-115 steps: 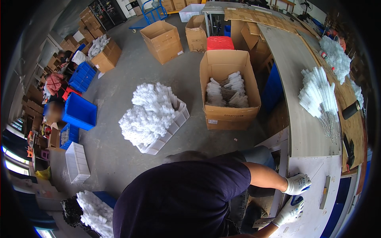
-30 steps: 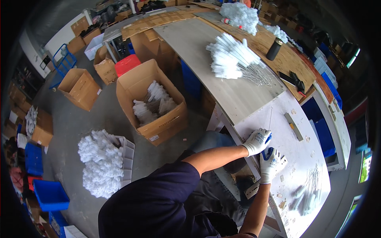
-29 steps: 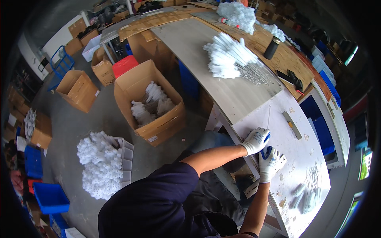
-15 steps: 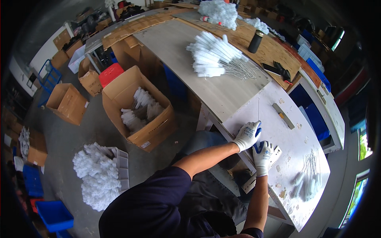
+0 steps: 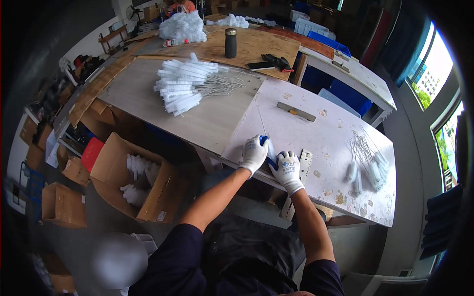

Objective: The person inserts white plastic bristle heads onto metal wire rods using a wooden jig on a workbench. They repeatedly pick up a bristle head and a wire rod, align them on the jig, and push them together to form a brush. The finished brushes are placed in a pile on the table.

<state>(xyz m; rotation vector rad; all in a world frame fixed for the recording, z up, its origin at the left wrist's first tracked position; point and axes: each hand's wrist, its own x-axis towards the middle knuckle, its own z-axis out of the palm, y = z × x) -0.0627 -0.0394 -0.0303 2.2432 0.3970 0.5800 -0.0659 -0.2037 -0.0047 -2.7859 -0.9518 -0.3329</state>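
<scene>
Both hands wear white gloves with blue palms and fingertips. My left hand (image 5: 255, 153) is closed around a thin white bristle brush (image 5: 271, 149) at the near edge of the white table (image 5: 335, 133). Its wire stem points away from me, past the fingers. My right hand (image 5: 287, 169) lies just right of it, fingers curled in by the brush's near end; the glove hides whether they grip it. Against the right hand's outer side is a perforated metal strip (image 5: 305, 165), which runs over the table edge.
A fanned pile of white brushes (image 5: 182, 81) lies on the grey board at left; a smaller bunch (image 5: 368, 165) is at right. Beyond the hands sits a metal bar (image 5: 296, 112). A black bottle (image 5: 230, 43), phone (image 5: 260, 65) and black gloves (image 5: 277, 61) stand farther back. An open carton (image 5: 111, 172) is lower left.
The whole view has swung to the right, so the table appears more level and the window shows more. Both hands keep nearly the same place at the table edge, with the brush between them.
</scene>
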